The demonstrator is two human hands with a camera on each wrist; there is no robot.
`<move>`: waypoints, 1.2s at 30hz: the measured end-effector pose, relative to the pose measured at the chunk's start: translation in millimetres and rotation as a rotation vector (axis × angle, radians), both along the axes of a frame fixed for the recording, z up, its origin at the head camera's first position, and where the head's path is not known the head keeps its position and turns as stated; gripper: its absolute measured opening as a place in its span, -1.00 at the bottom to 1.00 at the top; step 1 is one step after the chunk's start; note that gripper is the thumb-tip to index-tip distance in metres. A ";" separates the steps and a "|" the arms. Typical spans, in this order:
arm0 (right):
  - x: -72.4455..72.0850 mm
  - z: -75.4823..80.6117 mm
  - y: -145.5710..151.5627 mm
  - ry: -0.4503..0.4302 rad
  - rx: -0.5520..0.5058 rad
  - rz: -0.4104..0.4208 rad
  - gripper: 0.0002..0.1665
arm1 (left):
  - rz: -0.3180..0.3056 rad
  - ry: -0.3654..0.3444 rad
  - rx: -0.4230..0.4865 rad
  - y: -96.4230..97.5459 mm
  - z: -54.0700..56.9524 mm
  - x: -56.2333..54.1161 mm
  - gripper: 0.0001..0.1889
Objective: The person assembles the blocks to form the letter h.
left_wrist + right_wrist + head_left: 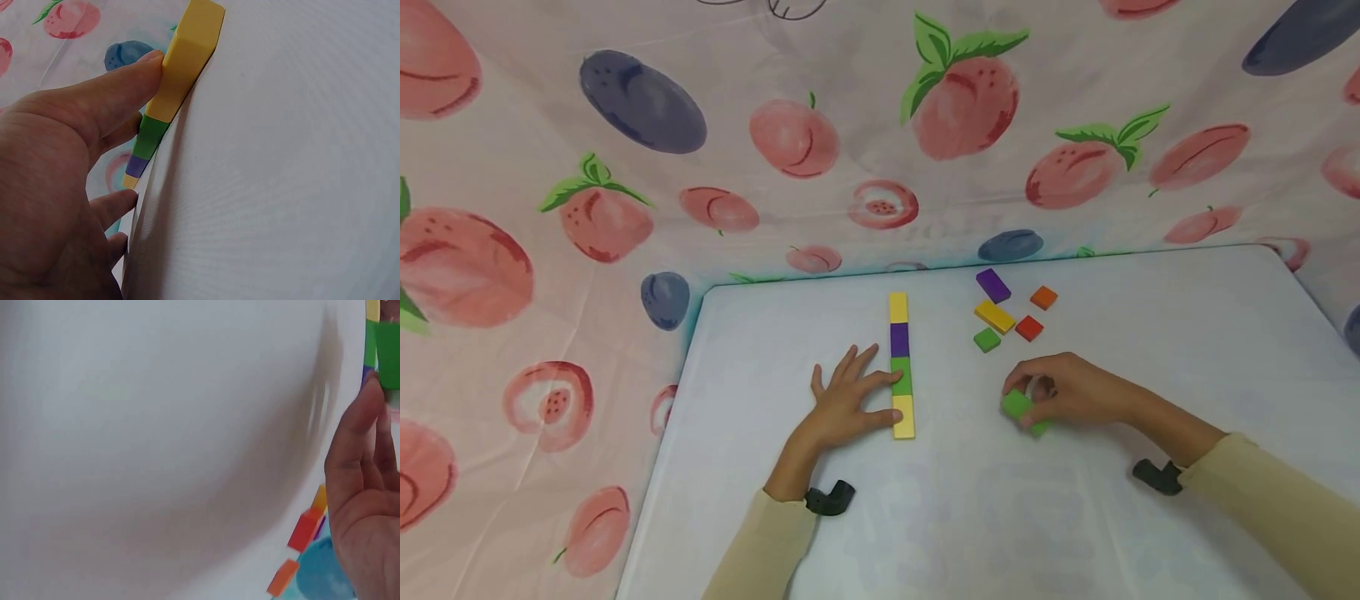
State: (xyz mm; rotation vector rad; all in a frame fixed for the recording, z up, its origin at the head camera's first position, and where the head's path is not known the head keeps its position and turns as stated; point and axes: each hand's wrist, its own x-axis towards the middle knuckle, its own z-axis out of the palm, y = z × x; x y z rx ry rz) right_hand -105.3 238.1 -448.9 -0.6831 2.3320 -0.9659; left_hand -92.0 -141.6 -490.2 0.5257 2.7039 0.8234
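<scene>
A straight row of blocks runs away from the person: a near yellow block (904,419), a green block (902,367), a purple block (899,340) and a far yellow block (898,307). My left hand (838,408) lies at the row's left side with fingers spread. Its thumb touches the near yellow block (181,59) and its index finger reaches the green one. To the right, my right hand (1071,390) pinches another green block (1017,404) between thumb and fingers. In the right wrist view that held green block (389,356) shows at the upper right edge.
Beyond the right hand lie loose blocks: purple (993,285), yellow (995,317), small green (987,339), red (1029,327) and orange (1043,297). The white table (775,333) ends at a fruit-print cloth (850,67) hanging behind and at the left.
</scene>
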 end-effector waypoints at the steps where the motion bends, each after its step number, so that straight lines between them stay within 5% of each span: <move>1: -0.7 -0.7 -1.9 0.002 -0.008 -0.019 -0.55 | 0.000 -0.001 -0.002 -0.1 0.3 0.0 -0.38; 12: 0.7 -7.4 -18.6 -0.139 -0.061 -0.213 -0.51 | 0.001 -0.012 -0.014 0.6 -0.1 -0.4 -0.38; 22: 10.3 -11.4 -28.6 -0.203 -0.058 -0.303 -0.48 | 0.003 0.001 -0.013 0.6 -0.3 0.1 -0.39; 36: 13.9 -12.6 -34.0 0.085 0.117 -0.231 -0.52 | -0.003 0.000 -0.002 -0.2 0.9 0.6 -0.39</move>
